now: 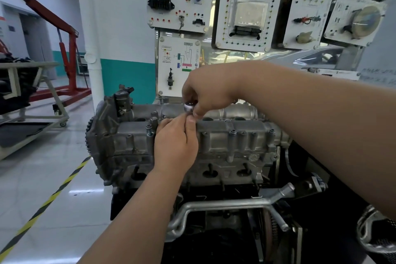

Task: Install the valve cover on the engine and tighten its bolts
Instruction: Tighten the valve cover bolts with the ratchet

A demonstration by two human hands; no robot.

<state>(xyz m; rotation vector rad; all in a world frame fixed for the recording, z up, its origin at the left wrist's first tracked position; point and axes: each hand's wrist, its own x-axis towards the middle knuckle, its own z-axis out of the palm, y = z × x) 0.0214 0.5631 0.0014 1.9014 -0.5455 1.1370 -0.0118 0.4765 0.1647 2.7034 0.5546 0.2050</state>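
Hands meet above the grey cast-metal valve cover [225, 135], which sits on the engine [128, 156] directly beneath them. From above, the right hand [205, 94] pinches a small shiny steel socket [189, 107], its axis roughly vertical; the left hand [175, 143] pinches its lower end from below. The nearest raised bolt [150, 129] stands just left of the left hand.

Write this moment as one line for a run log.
valve cover: seated on engine | right hand: pinches chrome socket tool above it | left hand: fingertips beneath tool, grip unclear
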